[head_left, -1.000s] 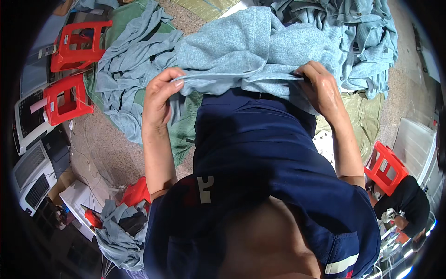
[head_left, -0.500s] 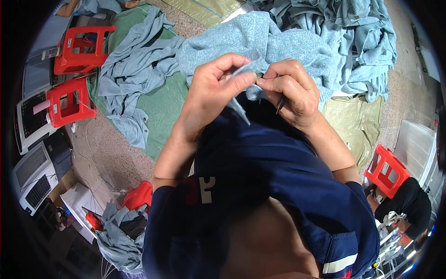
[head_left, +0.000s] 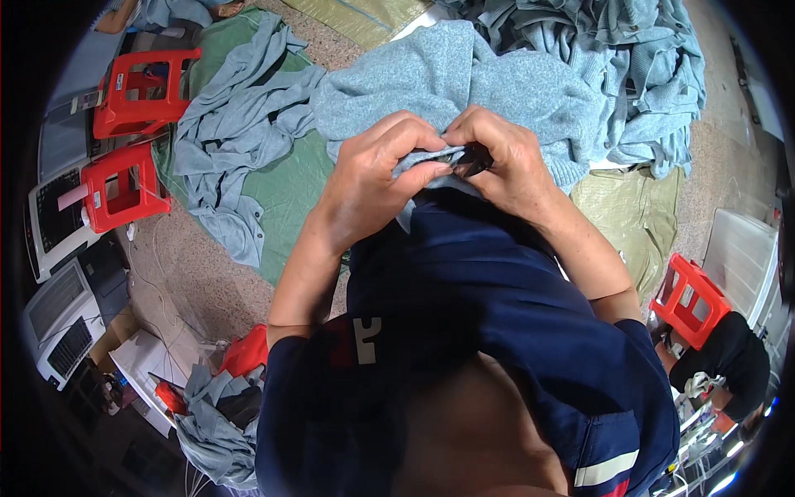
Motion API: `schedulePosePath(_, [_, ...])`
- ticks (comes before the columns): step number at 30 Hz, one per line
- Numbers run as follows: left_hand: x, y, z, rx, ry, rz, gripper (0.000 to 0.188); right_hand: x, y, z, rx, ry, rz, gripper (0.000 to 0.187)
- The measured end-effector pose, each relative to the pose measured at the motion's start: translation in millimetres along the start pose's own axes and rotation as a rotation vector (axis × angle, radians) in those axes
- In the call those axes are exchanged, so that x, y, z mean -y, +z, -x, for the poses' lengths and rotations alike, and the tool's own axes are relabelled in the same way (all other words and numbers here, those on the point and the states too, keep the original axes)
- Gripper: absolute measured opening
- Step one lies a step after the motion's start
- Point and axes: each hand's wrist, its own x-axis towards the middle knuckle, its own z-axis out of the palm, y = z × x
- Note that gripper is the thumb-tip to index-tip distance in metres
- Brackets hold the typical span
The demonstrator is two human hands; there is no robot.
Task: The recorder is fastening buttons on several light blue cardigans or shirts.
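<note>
A light blue-grey knit garment (head_left: pixel 397 79) lies spread in front of me, its near edge drawn up between my hands. My left hand (head_left: pixel 383 170) pinches a fold of that edge between thumb and fingers. Close against it, my right hand (head_left: pixel 505 161) is closed, its fingertips at the same fold. A small dark pointed tool (head_left: pixel 474 159) shows within the right hand; most of it is hidden by the fingers, so its exact kind is unclear.
More knit garments (head_left: pixel 646 58) are heaped at the far right, and others (head_left: pixel 224 141) lie on a green sheet (head_left: pixel 290 199) at left. Red stools (head_left: pixel 124 189) stand on the left; another red stool (head_left: pixel 691 300) is at right, near a person in black (head_left: pixel 733 360).
Both hands have come closer together at the garment's edge. My right hand has turned and shifted left, bringing the dark tool from under the palm to the fold.
</note>
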Motion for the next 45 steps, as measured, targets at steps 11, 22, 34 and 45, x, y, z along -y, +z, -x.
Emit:
schedulePosePath(11, [13.4,-1.2,-2.2,0.1,0.163,-0.296,0.024,-4.5,0.8,6.7,-0.113,0.116,-0.126,0.03])
schedulePosePath(22, [12.3,1.7,-2.5,0.123,-0.081,0.016,0.025,-3.5,-0.1,10.1,-0.162,-0.202,0.086,0.027])
schedulePosePath(34, [15.7,22.0,2.6,-0.169,0.275,-0.558,0.025,-3.4,6.1,8.9,-0.258,-0.173,0.119,0.024])
schedulePosePath(45, [68.1,-32.2,44.4,-0.131,-0.277,-0.253,0.018,-35.1,-43.1,56.6,0.138,0.099,0.424,0.027])
